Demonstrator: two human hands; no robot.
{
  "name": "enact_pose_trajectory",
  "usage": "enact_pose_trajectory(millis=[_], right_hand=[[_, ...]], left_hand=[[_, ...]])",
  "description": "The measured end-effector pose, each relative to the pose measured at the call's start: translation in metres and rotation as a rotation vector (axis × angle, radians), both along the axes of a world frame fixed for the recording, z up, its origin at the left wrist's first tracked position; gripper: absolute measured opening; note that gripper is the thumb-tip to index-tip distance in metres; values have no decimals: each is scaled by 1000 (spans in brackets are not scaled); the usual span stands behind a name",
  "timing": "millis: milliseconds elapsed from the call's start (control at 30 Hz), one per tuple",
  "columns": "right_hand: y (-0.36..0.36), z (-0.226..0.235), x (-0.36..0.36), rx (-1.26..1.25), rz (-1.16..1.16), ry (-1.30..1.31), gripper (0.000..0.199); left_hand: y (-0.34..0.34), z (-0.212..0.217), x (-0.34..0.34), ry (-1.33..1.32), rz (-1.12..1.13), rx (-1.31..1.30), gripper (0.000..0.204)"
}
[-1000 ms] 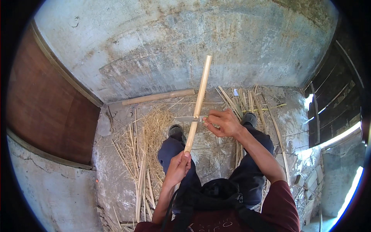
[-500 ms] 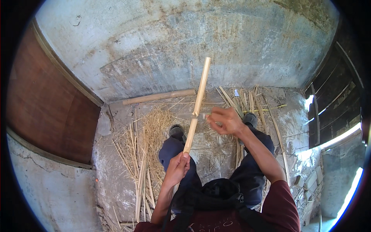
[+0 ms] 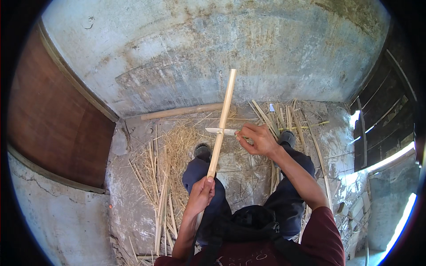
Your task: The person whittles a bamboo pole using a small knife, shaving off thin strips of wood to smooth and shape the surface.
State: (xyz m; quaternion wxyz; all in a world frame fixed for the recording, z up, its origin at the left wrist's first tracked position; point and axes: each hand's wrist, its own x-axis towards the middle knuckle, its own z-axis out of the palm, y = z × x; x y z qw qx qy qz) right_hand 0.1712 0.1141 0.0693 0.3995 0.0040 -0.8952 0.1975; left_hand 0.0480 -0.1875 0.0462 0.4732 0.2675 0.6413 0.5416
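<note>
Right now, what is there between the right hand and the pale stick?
In the head view, a knife blade bridges them: it runs from the right hand to the pale stick and shows on its far side.

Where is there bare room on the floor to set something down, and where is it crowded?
Mostly bare floor lies between the legs; another patch lies right of the long strip, before the plank wall. Crowded: the shavings pile by the left shoe, loose strips beside the right shoe. In mid-air, knife and bamboo stick cross.
</note>
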Motion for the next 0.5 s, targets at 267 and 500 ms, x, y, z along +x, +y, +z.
enact_pose_trajectory(millis=[267,500], right_hand=[[7,-10,-4,-265,-268,-317,24],[7,-32,-14,-82,-371,-262,31]], left_hand=[[16,2,15,311,-15,-37,48],[37,7,18,501,-20,-35,44]])
